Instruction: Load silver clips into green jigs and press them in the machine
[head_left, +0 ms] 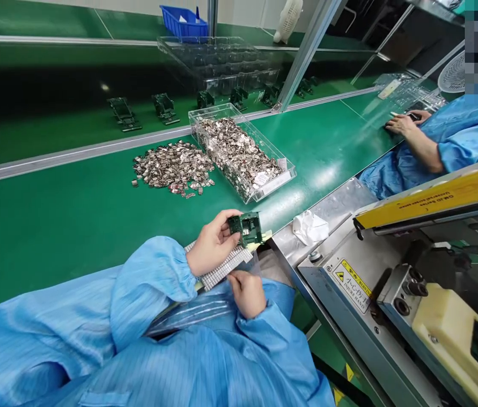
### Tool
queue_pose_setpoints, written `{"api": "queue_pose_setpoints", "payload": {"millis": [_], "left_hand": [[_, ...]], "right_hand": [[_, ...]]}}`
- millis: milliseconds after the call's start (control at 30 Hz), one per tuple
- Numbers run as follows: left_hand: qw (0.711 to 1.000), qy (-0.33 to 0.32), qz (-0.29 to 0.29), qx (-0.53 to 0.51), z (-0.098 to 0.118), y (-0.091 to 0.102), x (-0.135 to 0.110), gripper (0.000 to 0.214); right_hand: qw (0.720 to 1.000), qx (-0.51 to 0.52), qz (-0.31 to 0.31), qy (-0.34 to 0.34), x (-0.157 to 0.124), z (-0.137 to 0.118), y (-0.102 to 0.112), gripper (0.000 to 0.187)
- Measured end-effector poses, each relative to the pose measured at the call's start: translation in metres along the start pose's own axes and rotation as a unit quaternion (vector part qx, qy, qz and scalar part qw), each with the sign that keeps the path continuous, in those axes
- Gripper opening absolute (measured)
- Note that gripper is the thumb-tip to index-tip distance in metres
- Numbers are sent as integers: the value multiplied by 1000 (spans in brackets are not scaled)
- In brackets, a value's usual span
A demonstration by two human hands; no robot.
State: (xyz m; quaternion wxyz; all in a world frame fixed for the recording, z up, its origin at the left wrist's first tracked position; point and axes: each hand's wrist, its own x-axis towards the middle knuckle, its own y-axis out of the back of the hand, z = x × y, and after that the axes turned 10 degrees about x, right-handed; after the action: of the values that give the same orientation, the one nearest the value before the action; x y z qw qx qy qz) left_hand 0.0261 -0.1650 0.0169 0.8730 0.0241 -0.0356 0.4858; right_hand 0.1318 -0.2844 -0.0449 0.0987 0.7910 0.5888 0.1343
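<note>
My left hand [212, 243] is closed round a small green circuit board [247, 227], held just above the near edge of the green bench. Under it lies a flat tray of small metal parts [222, 269], resting half on the bench and half over my lap. My right hand [247, 292] is closed at the tray's near edge, fingers curled on something I cannot make out. Both arms are in blue smock sleeves.
A loose heap of small metal shells [171, 168] lies on the green bench [52, 220], beside a clear box [283, 175] full of them. Green boards sit on the conveyor [164, 107] behind. A machine [412, 271] stands at right; a white cloth [310, 227] lies nearby. A co-worker's hand [404, 121] is far right.
</note>
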Motion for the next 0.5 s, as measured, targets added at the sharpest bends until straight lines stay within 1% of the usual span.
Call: {"api": "queue_pose_setpoints", "payload": {"millis": [33, 100, 167, 200, 233, 333, 400, 500], "left_hand": [[1000, -4, 1, -5, 0, 0, 0, 39], [1000, -9, 2, -6, 1, 0, -2, 37], [1000, -16, 1, -1, 1, 0, -3, 36], [1000, -19, 0, 5, 0, 0, -4, 36], [1000, -21, 0, 12, 0, 1, -5, 36], [999, -30, 0, 30, -2, 1, -8, 36], [999, -42, -6, 31, -4, 2, -10, 36], [997, -62, -11, 32, -4, 2, -11, 36]], "right_hand": [[1000, -4, 1, -4, -1, -7, 7, 21], [999, -5, 44, -14, -2, -25, 21, 15], [994, 13, 102, -22, 1, -43, 33, 13], [992, 26, 121, -21, 4, -52, 37, 14], [991, 37, 126, -13, 9, -59, 39, 14], [989, 50, 132, 51, 27, -72, 36, 12], [981, 44, 164, 93, 38, -75, 28, 9], [973, 12, 204, 108, 48, -75, 15, 9]]}}
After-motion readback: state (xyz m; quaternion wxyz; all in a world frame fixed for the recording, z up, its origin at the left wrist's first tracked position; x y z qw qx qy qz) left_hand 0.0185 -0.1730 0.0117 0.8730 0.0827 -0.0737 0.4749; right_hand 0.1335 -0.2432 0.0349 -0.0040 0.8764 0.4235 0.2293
